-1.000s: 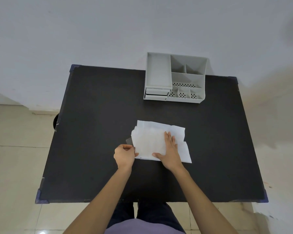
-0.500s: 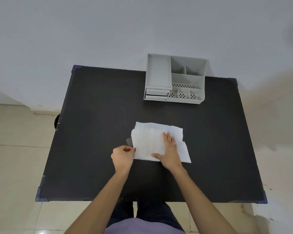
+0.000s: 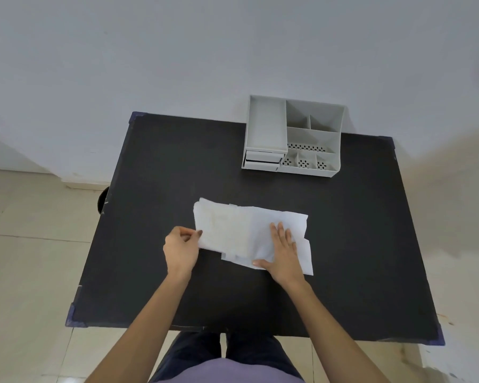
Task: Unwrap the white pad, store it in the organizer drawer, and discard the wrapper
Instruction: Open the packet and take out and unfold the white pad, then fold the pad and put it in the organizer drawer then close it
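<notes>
- White pad [image 3: 224,230] lies near the middle of the black table [image 3: 150,167], partly out of its thin wrapper [image 3: 282,217], which spreads flat beneath and to the right of it
- Right hand [image 3: 284,252] rests flat on the wrapper, fingers spread and palm down; I judge this is to pin the sheet so it does not slide while the pad is drawn off it
- Left hand [image 3: 181,246] sits at the pad's left edge, thumb and forefinger pressed together on that edge, the other fingers curled in; what exactly is between the tips, pad alone or a film layer too, is too small to tell
- Pulling from the left while holding on the right fits a peeling step, so the unwrapping looks under way and not finished
- Grey organizer [image 3: 293,136] stands at the far edge of the table, well apart from both hands, its two small drawers [image 3: 262,159] at the front left appearing closed
- Storing the pad and binning the wrapper are not yet done; no bin is clearly visible
</notes>
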